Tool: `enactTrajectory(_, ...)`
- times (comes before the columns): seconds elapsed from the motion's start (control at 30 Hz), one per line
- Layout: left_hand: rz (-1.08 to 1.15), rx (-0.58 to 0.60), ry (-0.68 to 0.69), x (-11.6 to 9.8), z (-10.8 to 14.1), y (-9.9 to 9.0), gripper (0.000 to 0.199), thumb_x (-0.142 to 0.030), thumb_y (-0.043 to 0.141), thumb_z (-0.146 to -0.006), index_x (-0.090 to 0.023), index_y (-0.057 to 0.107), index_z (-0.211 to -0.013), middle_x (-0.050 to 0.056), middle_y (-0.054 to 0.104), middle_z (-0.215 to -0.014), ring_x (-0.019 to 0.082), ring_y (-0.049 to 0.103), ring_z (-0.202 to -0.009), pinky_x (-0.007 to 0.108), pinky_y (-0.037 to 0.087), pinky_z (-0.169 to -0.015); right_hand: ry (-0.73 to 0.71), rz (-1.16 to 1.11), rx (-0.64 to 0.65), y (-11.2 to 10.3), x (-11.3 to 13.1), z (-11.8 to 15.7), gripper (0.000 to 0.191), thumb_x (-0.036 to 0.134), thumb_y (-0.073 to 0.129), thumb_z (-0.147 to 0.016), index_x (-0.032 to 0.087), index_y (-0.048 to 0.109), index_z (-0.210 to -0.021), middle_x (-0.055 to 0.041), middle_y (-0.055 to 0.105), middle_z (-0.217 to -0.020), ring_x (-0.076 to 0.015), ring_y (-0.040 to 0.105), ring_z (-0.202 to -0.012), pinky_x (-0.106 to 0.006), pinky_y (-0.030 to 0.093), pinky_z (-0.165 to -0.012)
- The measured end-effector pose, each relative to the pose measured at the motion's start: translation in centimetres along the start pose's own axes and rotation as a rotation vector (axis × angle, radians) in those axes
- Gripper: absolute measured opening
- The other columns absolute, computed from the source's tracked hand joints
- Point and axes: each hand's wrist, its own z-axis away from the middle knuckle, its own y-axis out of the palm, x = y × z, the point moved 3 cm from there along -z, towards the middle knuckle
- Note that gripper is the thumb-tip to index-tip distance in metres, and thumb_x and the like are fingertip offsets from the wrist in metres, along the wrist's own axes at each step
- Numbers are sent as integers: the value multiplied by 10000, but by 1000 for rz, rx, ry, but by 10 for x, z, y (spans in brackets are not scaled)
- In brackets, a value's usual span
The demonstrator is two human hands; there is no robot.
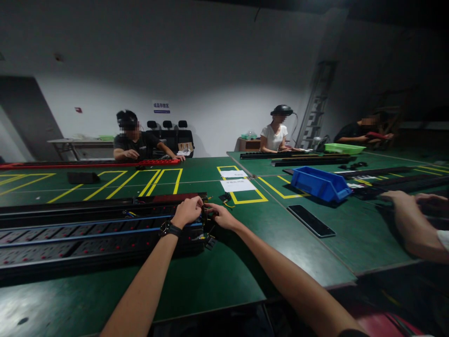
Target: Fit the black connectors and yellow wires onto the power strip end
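Long black strips with blue edges and red dots, a slotted assembly [115, 234], lie across the left of the green table [217, 281]. At the assembly's right end, my left hand [188, 210], with a black watch on the wrist, rests with its fingers closed on the end of a dark rail. My right hand [220, 216] meets it from the right, its fingers pinched at the same end. Whatever small piece lies between the fingertips is too small to make out. Below both hands, loose wires and a dark connector [210, 242] stick out of the assembly's end.
Right of my hands lie a phone [311, 221] and a blue bin [318, 184]. Paper sheets [237, 185] and a small wired part [226, 200] lie ahead. Another person's hands [410, 215] reach in at the right edge. Three people work across the table.
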Motion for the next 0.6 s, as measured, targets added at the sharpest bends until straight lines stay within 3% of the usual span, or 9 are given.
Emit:
enactTrajectory(0.3, -28, -8, -49, 2, 0, 3, 287, -233, 514, -836, -291, 686, -1058, 49, 758, -1043, 250, 701, -974, 318, 518, -812, 21, -40, 0, 1, -5, -2, 847, -31, 421, -586, 202, 582, -1384, -64, 732, -1179, -216, 670, -1088, -369, 542, -934)
enactTrajectory(0.6, -17, -19, -39, 1, 1, 1, 264, -216, 520, -841, -282, 675, -1044, 40, 760, -1060, 243, 694, -1016, 319, 514, -851, 73, -42, -82, 0, -5, 0, 699, -9, 451, -606, 182, 629, -1255, -45, 729, -1011, -182, 672, -884, -331, 552, -840)
